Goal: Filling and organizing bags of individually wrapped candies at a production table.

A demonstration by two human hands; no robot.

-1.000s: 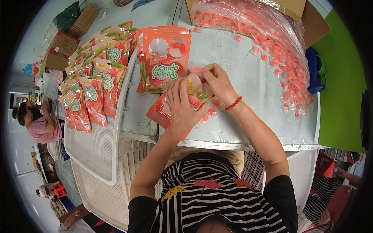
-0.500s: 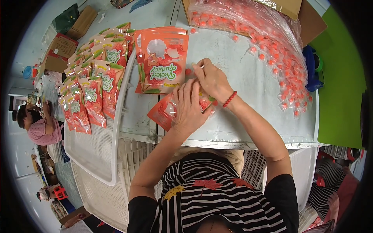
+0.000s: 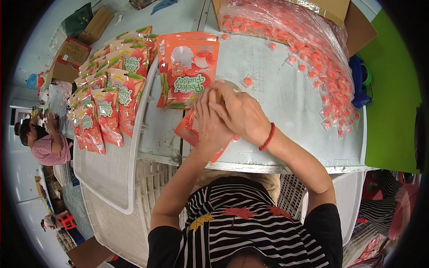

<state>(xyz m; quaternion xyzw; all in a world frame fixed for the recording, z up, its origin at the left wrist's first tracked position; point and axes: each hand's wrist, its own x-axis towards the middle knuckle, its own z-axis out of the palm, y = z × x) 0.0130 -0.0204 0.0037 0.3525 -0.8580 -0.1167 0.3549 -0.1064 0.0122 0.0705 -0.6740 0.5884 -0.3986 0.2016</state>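
Note:
A red-orange candy pouch [image 3: 187, 128] lies tilted on the table beneath my hands, mostly covered by them. My left hand [image 3: 210, 123] is closed over it, with the fingers pointing away from me. My right hand [image 3: 246, 114], a red bead bracelet at its wrist, overlaps the left fingertips at the pouch's upper end. Its fingers are bent and pressed together there, and the pouch's mouth is hidden. Just beyond, a stack of flat pouches [image 3: 190, 67] lies close to my left fingers. A single wrapped red candy [image 3: 248, 81] sits on the table past my right hand.
On the left, a white mesh tray [image 3: 105, 167] carries rows of filled pouches [image 3: 107, 109]. A cardboard box [image 3: 359, 27] with a clear plastic liner spills many wrapped candies [image 3: 317, 67] at the back right. A blue tape dispenser [image 3: 359, 82] stands at the right edge. Co-workers sit far left.
My right hand has come down and left, from a pinch beyond the pouch to lying against my left hand. The pouch has turned slightly. A loose candy now shows beyond my right hand.

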